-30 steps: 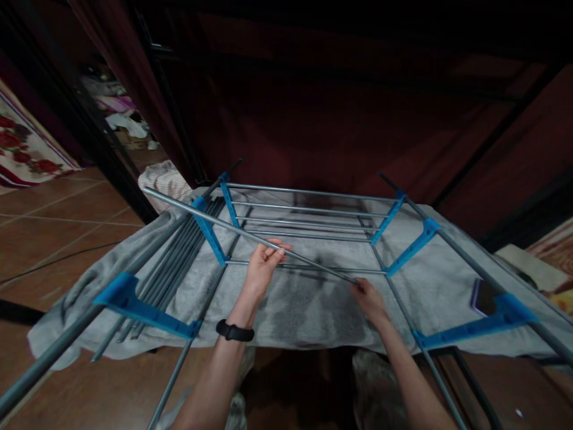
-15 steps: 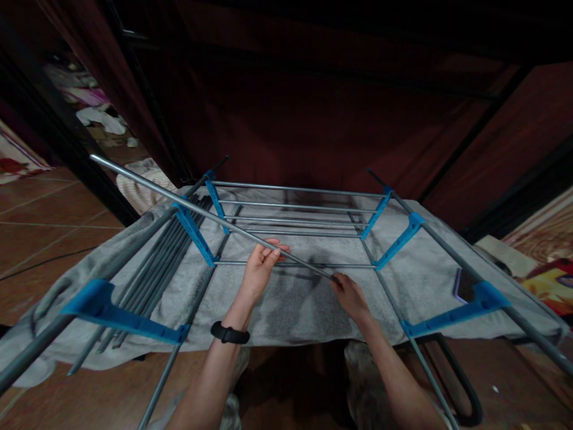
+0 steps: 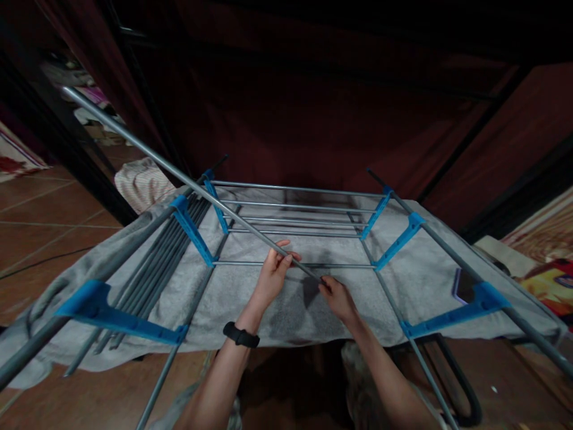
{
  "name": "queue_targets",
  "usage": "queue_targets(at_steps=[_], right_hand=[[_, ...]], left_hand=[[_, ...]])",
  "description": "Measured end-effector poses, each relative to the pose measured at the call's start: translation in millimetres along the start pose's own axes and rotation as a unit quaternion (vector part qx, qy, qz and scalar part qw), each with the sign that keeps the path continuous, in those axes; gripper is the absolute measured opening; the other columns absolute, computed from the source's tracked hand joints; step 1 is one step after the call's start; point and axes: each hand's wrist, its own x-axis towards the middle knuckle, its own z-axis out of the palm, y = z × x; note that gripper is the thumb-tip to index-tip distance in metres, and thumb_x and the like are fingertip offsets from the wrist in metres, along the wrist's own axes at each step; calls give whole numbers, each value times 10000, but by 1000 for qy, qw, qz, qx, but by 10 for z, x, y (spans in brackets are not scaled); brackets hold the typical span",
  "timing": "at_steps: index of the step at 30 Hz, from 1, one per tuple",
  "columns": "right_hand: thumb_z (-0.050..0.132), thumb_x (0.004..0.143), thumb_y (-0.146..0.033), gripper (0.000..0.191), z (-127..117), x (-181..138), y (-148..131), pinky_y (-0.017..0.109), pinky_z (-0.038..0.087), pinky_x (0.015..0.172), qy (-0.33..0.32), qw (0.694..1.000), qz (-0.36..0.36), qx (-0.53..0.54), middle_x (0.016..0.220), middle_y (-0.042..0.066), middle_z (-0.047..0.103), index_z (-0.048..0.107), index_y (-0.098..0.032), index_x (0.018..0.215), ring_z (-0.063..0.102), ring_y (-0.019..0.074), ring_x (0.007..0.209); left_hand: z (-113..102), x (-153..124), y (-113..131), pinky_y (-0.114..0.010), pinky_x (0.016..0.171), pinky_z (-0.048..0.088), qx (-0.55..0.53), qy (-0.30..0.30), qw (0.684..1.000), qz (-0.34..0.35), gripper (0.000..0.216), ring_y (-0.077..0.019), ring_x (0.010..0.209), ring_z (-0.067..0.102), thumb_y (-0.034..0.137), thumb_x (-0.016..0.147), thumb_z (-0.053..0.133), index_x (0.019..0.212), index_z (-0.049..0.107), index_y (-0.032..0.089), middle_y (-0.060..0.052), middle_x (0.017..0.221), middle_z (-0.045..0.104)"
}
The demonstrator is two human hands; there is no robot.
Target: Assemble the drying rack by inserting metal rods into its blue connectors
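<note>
A long grey metal rod (image 3: 179,173) slants across the head view, its far end raised at the upper left. Near its lower part my left hand (image 3: 275,269) grips it between thumb and fingers, a black band on the wrist. My right hand (image 3: 335,294) is closed on the rod's lower right end. Around and beyond both hands stands a rack frame of grey tubes (image 3: 304,190) joined by blue plastic brackets (image 3: 398,242). Several thin rods span the rack's far part. The near left bracket (image 3: 120,313) and near right bracket (image 3: 456,313) have no rod between them.
Several loose grey rods (image 3: 156,278) lie bundled at the left on a grey cloth (image 3: 295,310). A dark phone-like object (image 3: 464,286) rests at the right. Dark red panels (image 3: 295,131) rise behind; a striped cloth (image 3: 143,185) lies at the back left.
The rod's far end has swung up and left, so it slants more steeply. My left hand has shifted right along with it, and my right hand slightly left, bringing the hands closer.
</note>
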Motion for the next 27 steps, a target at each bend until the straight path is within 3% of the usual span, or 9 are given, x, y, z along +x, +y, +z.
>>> queue_targets(at_steps=[5,10,15,20,27], right_hand=[[503,817,-250,317,9,17,67,355,519,819,-4,998,-16,56,957,55,721,660,-216,1091,670,208,885],[474,751,-186,370,-83,36,108,381,515,877,34,995,-22,90,975,54,720,667,-221,1064,663,200,921],[431,587,-138,501,-262,43,117,332,548,756,67,990,31,119,1029,37,705,688,-250,1003,628,179,867],[439,563,-182,450,-405,70,106,300,546,606,111,980,54,159,1017,62,694,702,-229,925,605,191,831],[493,681,-286,295,-524,100,85,313,556,639,175,960,83,202,929,78,693,686,-196,884,612,190,811]], left_hand=[[-58,14,138,-326,838,490,37,32,998,34,478,-175,869,658,380,913,596,1334,440,215,-20,866,678],[-167,39,310,-301,821,483,68,51,994,65,479,-148,769,613,349,919,582,1367,451,239,29,779,587],[-266,26,430,-251,685,446,159,31,983,89,365,-141,690,531,300,906,576,1265,597,231,18,749,563],[-433,15,376,-275,745,474,243,4,966,91,213,-184,781,608,259,855,603,1031,718,229,-14,831,678],[-740,17,167,-330,815,501,373,-28,924,78,212,-230,853,663,204,801,576,938,731,249,-29,850,737]])
